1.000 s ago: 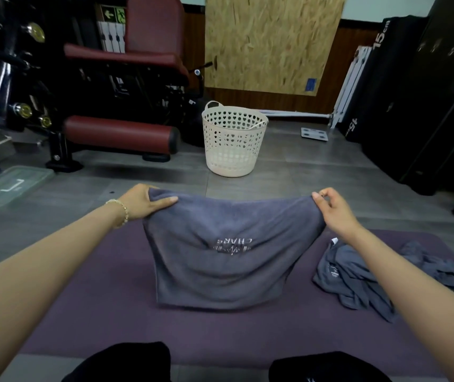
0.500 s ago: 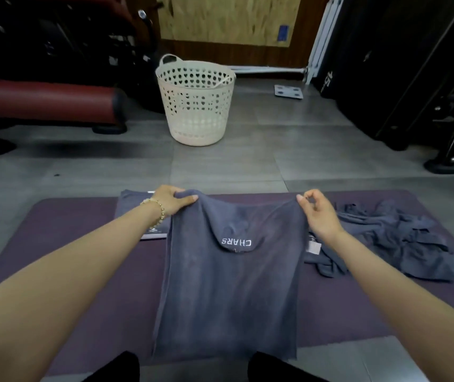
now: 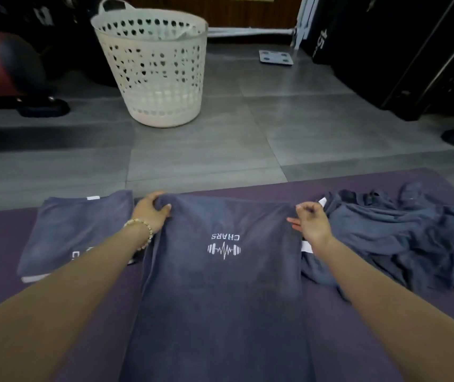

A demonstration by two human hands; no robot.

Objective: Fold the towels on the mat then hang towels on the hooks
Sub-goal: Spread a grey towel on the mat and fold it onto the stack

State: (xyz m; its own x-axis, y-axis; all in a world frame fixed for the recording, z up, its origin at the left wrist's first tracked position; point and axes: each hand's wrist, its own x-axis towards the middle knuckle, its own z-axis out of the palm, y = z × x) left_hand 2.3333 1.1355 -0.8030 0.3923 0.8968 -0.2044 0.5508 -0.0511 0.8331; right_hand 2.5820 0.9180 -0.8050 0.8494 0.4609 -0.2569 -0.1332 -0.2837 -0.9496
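1. Half a second ago the grey towel (image 3: 220, 285) hung from both hands, with its far edge lifted off the purple mat (image 3: 0, 244). Now it lies flat on the mat and runs from the hands back toward the person. The view has also tipped lower and closer, so the basket sits higher in the picture.
2. The towel's white logo faces up between the two hands. It shows the word "CHARS" upside down, with a barbell and pulse-line emblem nearer the person.
3. The left hand (image 3: 153, 210) grips the far left corner of the towel. Its fingers curl over a small bunched fold of cloth, and the thumb lies on top. A beaded bracelet (image 3: 140, 227) circles that wrist.
4. The right hand (image 3: 310, 221) is at the far right corner, with its fingers curled. Its lower fingertips (image 3: 292, 224) touch the towel's edge. The blur hides whether it is pinching the cloth.
5. A folded towel (image 3: 77, 230) lies on the mat just outside the left hand, partly under the left forearm.
6. A crumpled pile of grey towels (image 3: 399, 238) lies on the mat just outside the right hand and touches the flat towel's right edge.
7. A white perforated laundry basket (image 3: 159, 78) stands upright on the grey tiled floor, well beyond the left hand. Its contents cannot be made out.
8. A flat bathroom scale (image 3: 275, 57) lies on the floor far beyond the right hand.
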